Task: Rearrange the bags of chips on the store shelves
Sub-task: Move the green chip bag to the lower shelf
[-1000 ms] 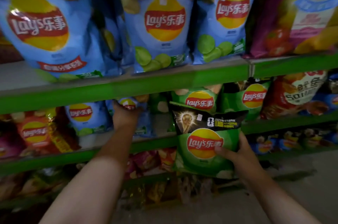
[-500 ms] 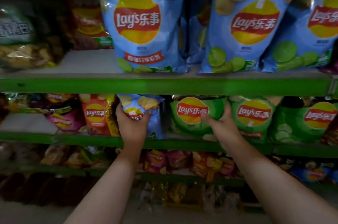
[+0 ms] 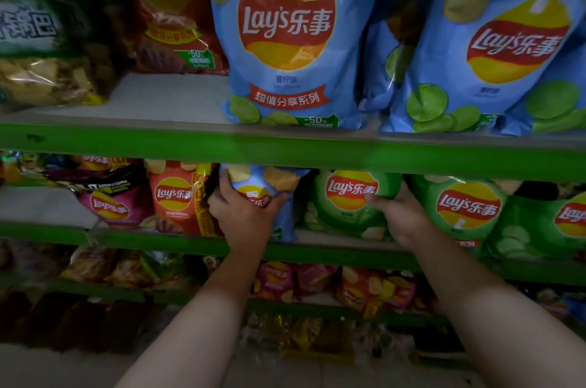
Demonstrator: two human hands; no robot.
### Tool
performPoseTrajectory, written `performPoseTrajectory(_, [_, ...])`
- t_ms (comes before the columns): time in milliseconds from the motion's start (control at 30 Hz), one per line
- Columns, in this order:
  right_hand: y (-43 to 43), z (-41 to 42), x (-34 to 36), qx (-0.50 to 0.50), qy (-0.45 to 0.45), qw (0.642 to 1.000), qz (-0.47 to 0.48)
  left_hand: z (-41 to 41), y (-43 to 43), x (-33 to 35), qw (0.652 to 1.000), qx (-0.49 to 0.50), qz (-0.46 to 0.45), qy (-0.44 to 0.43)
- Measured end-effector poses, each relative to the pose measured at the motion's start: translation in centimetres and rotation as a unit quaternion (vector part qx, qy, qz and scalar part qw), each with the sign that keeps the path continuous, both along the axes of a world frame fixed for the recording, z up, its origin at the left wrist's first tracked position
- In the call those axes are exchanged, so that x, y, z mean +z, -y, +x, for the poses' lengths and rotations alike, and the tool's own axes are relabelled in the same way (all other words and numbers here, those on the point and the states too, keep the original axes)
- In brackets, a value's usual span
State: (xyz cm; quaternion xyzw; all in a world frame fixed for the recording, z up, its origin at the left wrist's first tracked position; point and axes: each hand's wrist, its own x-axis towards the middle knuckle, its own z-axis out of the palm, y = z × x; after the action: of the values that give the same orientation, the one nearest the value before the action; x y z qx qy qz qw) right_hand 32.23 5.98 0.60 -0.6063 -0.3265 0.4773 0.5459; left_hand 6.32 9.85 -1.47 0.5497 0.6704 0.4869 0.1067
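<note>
Grip: left hand [image 3: 243,218] wrapped round small blue Lay's bag [image 3: 257,180] | right hand [image 3: 403,219] clasping green Lay's bag [image 3: 348,195] at its 3 o'clock | both bags upright on middle shelf [image 3: 152,240]

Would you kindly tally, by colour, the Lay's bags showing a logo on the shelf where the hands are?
green bags: 3, one gripped by the right hand
blue bag, gripped by the left hand: 1
orange bag: 1
purple bag: 1
Total: 6
</note>
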Motion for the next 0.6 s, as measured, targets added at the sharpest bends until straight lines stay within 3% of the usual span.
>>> performPoseTrajectory(267, [0.0,1.4,0.7,0.041,0.056,0.995,-0.074,1.6,-0.3,0.1,0.998,-0.023,-0.062,0.020])
performPoseTrajectory(367, [1.0,1.2,1.2,0.003,0.056,0.996,-0.064,0.9,0.3,0.3,0.994,-0.045,-0.093,0.025])
performPoseTrajectory(500, [2.9,0.1,1.7,-0.075,0.070,0.994,-0.024,-0.6,2.1,0.6,0.995,-0.051,-0.070,0.048])
performPoseTrajectory(600, [4.9,-1.6,1.9,-0.152,0.187,0.970,0.022,-2.4,3.6,0.8,0.995,-0.055,-0.043,0.069])
